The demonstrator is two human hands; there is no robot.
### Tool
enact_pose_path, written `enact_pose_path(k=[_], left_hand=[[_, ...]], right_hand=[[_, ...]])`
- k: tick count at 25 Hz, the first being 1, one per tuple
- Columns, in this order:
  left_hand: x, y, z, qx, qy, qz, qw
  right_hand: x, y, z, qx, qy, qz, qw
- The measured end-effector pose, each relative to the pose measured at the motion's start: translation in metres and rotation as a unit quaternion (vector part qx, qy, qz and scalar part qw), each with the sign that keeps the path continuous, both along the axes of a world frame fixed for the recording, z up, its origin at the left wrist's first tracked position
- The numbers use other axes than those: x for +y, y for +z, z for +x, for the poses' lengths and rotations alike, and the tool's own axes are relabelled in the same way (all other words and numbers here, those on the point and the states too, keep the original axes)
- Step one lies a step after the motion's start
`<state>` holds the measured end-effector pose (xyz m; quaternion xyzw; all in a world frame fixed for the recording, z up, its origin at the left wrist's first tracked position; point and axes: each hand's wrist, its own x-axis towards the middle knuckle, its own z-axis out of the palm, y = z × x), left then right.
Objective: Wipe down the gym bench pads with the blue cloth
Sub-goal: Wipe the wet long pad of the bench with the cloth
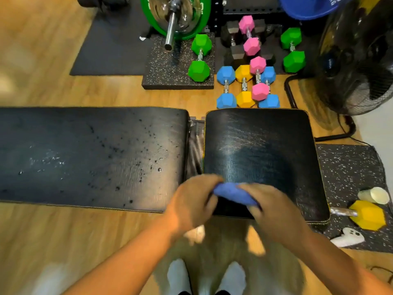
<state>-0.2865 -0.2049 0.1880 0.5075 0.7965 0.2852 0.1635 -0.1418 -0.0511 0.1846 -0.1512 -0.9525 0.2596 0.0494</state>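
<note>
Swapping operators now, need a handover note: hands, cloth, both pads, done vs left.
Left hand and right hand: both grip the bunched blue cloth at the near edge of the short square black seat pad.
Seat pad: streaky sheen across it, apparently already wiped; no droplets visible.
Long black back pad, to the left: dotted with droplets and specks, apparently not yet wiped.
Left to do: finish the near edge of the seat pad, then wipe the whole back pad.

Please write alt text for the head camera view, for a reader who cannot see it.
Both hands, left hand and right hand, hold a blue cloth at the near edge of the short pad. The long pad carries droplets; dumbbells lie behind.
</note>
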Motion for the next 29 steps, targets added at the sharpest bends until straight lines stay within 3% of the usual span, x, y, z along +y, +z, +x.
enact_pose_path(k=[3,6,10,14,16,19,21,22,25,29], left_hand=[[-0.021,0.038,-0.043,-0.177,0.192,0.068,0.963],[-0.045,0.063,-0.082,-0.297,0.268,0.095,0.912],[-0.081,0.079,-0.116,-0.400,0.276,0.144,0.862],[-0.104,0.079,-0.124,-0.435,0.325,0.182,0.820],[-0.114,0.073,-0.124,-0.361,0.361,0.167,0.844],[-0.129,0.047,-0.128,-0.119,0.406,0.058,0.904],[-0.131,0.018,-0.123,0.083,0.319,-0.082,0.941],[-0.130,0.004,-0.116,0.145,0.239,-0.123,0.952],[-0.125,-0.024,-0.095,0.124,0.062,-0.195,0.971],[-0.115,-0.033,-0.101,0.142,0.029,-0.304,0.942]], right_hand=[[-0.015,0.041,-0.059,0.071,-0.122,-0.178,0.974],[-0.032,0.062,-0.108,0.099,-0.179,-0.273,0.940],[-0.061,0.071,-0.146,0.117,-0.176,-0.288,0.934],[-0.085,0.073,-0.166,0.117,-0.147,-0.277,0.942],[-0.099,0.063,-0.172,0.117,-0.148,-0.258,0.948],[-0.113,0.026,-0.175,0.060,-0.188,-0.195,0.961],[-0.119,0.003,-0.171,-0.067,-0.208,-0.071,0.973],[-0.123,-0.005,-0.167,-0.083,-0.181,-0.005,0.980],[-0.147,-0.028,-0.161,-0.075,0.002,0.090,0.993],[-0.168,-0.034,-0.175,-0.225,0.039,0.120,0.966]])
